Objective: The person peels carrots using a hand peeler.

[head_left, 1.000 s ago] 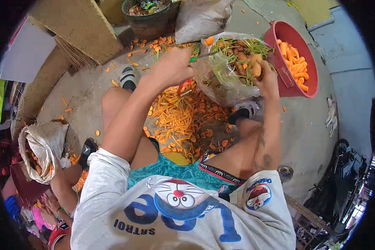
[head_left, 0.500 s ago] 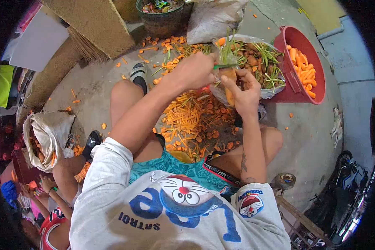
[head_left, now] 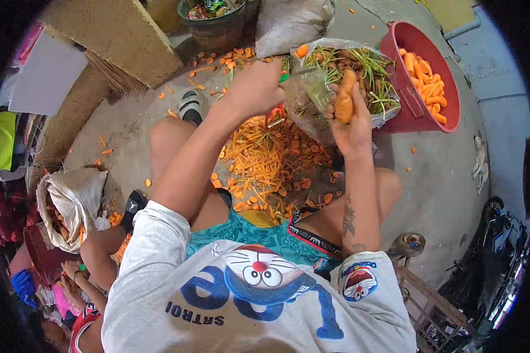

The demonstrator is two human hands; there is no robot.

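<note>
My left hand [head_left: 254,88] is closed around the green handle of a knife [head_left: 285,77], its thin grey blade pointing right. My right hand [head_left: 353,120], palm up, holds a thick orange carrot [head_left: 344,105] with no greens visible on its top. Beneath and beside both hands sits a clear plastic bag [head_left: 309,97] packed with leafy-topped carrots [head_left: 374,67]. A small red and metal object [head_left: 275,115] shows below my left hand; I cannot make out what it is.
Carrot peelings [head_left: 256,156] cover the floor between my legs. A red tub [head_left: 415,112] of peeled carrots stands at right. A dark bucket [head_left: 212,26] and a white sack [head_left: 291,29] are ahead. Another person's arm [head_left: 88,288] is at lower left, near an open sack [head_left: 70,197].
The knife has moved left, away from the carrot. The green stalks at the carrot's top are gone from it. My right hand has turned palm up and shifted slightly right.
</note>
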